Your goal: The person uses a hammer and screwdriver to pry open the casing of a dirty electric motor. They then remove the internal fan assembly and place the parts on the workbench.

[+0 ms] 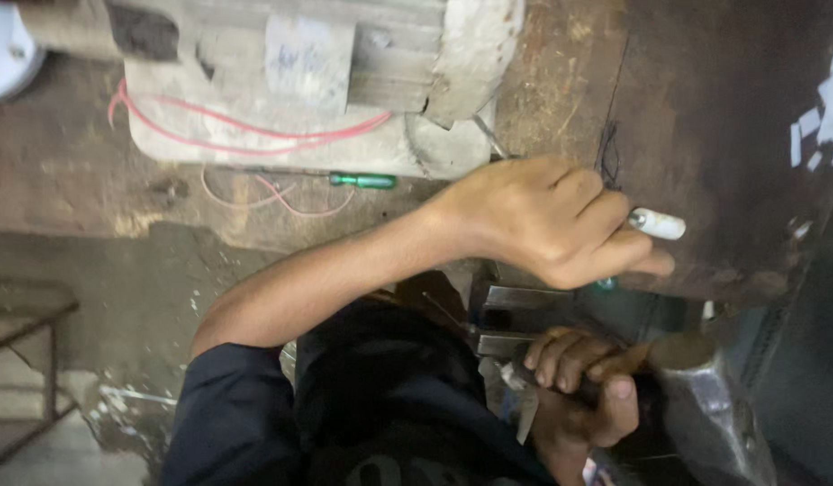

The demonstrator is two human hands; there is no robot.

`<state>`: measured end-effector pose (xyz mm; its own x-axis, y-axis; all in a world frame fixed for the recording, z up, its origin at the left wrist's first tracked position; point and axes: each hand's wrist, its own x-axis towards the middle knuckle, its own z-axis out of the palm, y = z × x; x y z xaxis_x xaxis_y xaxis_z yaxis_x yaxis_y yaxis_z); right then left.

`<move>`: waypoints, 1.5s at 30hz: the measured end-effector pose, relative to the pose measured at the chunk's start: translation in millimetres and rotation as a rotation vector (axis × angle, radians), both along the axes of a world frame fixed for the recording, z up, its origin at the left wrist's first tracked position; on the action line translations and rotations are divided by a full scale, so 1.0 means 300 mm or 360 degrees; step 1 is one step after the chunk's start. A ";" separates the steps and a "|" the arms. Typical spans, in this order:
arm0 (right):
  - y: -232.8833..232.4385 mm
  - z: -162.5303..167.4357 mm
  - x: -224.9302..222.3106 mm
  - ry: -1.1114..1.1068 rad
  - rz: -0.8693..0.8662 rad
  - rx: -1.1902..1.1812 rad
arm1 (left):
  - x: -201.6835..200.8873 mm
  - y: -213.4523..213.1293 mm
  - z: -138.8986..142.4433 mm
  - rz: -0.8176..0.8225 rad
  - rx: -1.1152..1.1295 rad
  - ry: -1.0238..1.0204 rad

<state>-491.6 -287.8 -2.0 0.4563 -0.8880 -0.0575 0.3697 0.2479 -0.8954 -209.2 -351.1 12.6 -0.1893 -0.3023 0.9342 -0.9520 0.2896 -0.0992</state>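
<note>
My left hand (552, 220) reaches across from the left in a dark sleeve and is closed around a thin white-tipped tool (658, 223). The tool's tip rests against a dark rusty metal plate (732, 135). Lower down, my right hand (583, 387) grips the wooden handle (625, 360) of a hammer. The hammer's grey metal head (709, 414) sits just right of that hand, below the plate's edge. Shiny metal bars (516, 297) lie between the two hands.
A green-handled screwdriver (362, 181) lies on the worn wooden bench beside a grey block (281, 90) with red wires (254, 135) looped over it. A metal frame (29, 360) stands at the lower left over a dusty floor.
</note>
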 end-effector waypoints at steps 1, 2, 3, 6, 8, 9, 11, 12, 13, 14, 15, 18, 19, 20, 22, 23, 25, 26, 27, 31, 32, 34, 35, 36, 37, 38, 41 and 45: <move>-0.026 0.003 0.004 0.0018 0.0073 -0.0027 | 0.007 -0.008 -0.002 0.0030 -0.0016 0.0009; -0.050 0.003 0.009 0.0027 0.0139 -0.0058 | 0.013 -0.017 -0.006 0.0053 -0.0035 0.0010; -0.070 -0.001 0.020 0.0034 0.0194 -0.0091 | 0.024 -0.026 -0.010 0.0064 -0.0057 0.0008; -0.115 -0.019 0.050 0.0075 0.0130 -0.0110 | 0.047 -0.042 -0.019 0.0080 -0.0092 0.0002; -0.146 -0.032 0.061 0.0038 0.0258 -0.0129 | 0.046 -0.037 -0.025 0.0091 -0.0021 0.0060; -0.159 -0.037 0.062 0.0026 0.0331 -0.0132 | 0.043 -0.032 -0.028 0.0105 0.0021 0.0097; -0.177 -0.047 0.060 -0.0022 0.0429 -0.0091 | 0.034 -0.024 -0.039 0.0181 -0.0002 0.0040; -0.182 -0.052 0.058 -0.0049 0.0469 -0.0070 | 0.031 -0.020 -0.046 0.0212 -0.0013 0.0008; -0.182 -0.055 0.058 -0.0026 0.0414 -0.0057 | 0.030 -0.018 -0.053 0.0192 0.0005 0.0022; -0.180 -0.059 0.060 -0.0005 0.0359 -0.0044 | 0.029 -0.017 -0.060 0.0172 0.0024 0.0035; -0.175 -0.062 0.064 0.0013 0.0300 -0.0034 | 0.031 -0.015 -0.067 0.0148 0.0041 0.0044; -0.143 -0.063 0.096 -0.0043 0.0273 0.0049 | 0.039 -0.011 -0.075 0.0142 0.0080 0.0021; -0.130 -0.060 0.111 -0.0062 0.0285 0.0077 | 0.041 -0.009 -0.074 0.0137 0.0100 0.0009; -0.116 -0.056 0.127 -0.0082 0.0296 0.0104 | 0.044 -0.006 -0.072 0.0132 0.0121 -0.0004; -0.082 -0.046 0.155 -0.0054 0.0236 0.0152 | 0.047 -0.001 -0.067 0.0100 0.0140 -0.0020; -0.064 -0.042 0.168 -0.0010 0.0169 0.0169 | 0.050 0.001 -0.065 0.0078 0.0137 -0.0025; -0.035 -0.038 0.185 0.0033 0.0071 0.0206 | 0.052 0.003 -0.065 0.0038 0.0149 -0.0025; -0.024 -0.040 0.192 0.0031 0.0042 0.0224 | 0.053 0.003 -0.066 0.0023 0.0165 -0.0020; -0.014 -0.044 0.200 0.0031 0.0016 0.0243 | 0.054 0.003 -0.069 0.0010 0.0181 -0.0013; 0.012 -0.080 0.250 -0.0286 0.0122 0.0373 | 0.057 0.000 -0.077 0.0042 0.0163 -0.0056; 0.017 -0.091 0.268 -0.0297 0.0122 0.0409 | 0.059 0.000 -0.076 0.0030 0.0153 -0.0059; 0.020 -0.104 0.290 -0.0326 0.0133 0.0471 | 0.063 0.002 -0.073 0.0011 0.0176 -0.0060; 0.018 -0.106 0.289 -0.0342 0.0138 0.0503 | 0.066 0.005 -0.071 -0.0001 0.0214 -0.0056; 0.011 -0.104 0.276 -0.0356 0.0146 0.0537 | 0.068 0.008 -0.069 -0.0010 0.0253 -0.0051; 0.004 -0.106 0.258 -0.0372 0.0163 0.0548 | 0.070 0.009 -0.069 0.0016 0.0239 -0.0073; -0.005 -0.104 0.229 -0.0383 0.0176 0.0558 | 0.071 0.010 -0.070 0.0038 0.0223 -0.0092; -0.047 -0.113 0.119 -0.0220 0.0118 0.0296 | 0.071 0.006 -0.083 0.0043 0.0222 -0.0119; -0.050 -0.177 0.108 0.1355 -0.1858 -0.1612 | 0.075 0.000 -0.077 0.0067 0.0101 -0.0137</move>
